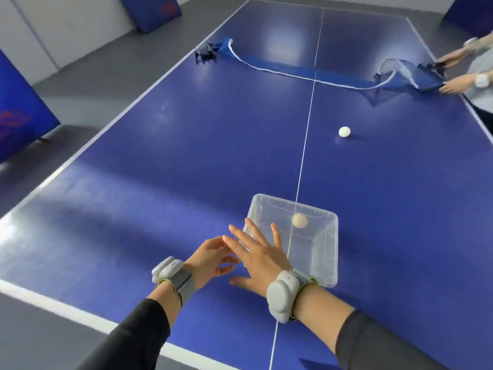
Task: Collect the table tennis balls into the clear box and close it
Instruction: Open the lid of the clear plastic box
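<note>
A clear plastic box (324, 265) stands open on the blue table tennis table (186, 156), near the front edge on the centre line. One white ball (299, 220) is inside it. A second white ball (344, 131) lies on the table farther away, right of the centre line. My right hand (260, 256) is spread flat, fingers apart, over the box's near left corner. My left hand (213, 256) hovers just left of it with loosely curled fingers, holding nothing. No lid is visible.
A loose blue net (293, 69) lies across the middle of the table with its clamp (205, 53) at the left edge. Another person's hands (450, 86) hold the net's right end. Blue barriers (18, 108) stand on the grey floor at left.
</note>
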A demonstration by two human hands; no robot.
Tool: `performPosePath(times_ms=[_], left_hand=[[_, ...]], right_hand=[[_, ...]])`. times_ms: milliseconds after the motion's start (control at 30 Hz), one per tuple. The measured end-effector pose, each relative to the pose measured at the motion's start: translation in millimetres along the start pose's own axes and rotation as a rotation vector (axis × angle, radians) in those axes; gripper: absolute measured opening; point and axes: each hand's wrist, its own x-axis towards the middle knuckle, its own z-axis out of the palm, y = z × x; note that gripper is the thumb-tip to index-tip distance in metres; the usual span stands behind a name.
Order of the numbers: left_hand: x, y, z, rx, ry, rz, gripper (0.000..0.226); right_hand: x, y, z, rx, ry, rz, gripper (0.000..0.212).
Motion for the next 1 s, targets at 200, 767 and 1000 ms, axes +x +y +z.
performPosePath(times_ms=[200, 767, 1000], left_hand=[[2, -10, -4, -0.096, -0.006, -0.017, 0.017], [7, -19, 1, -0.209, -0.062, 0.04, 0.02], [4, -17, 8, -0.172, -0.021, 0.086, 0.012]], right_hand=[[14, 0, 14, -0.221, 0.195, -0.054, 0.065], [30, 28, -2, -0.175, 0.3, -0.395, 0.034], [33, 22, -12, -0.202, 0.252, -0.474, 0.036]])
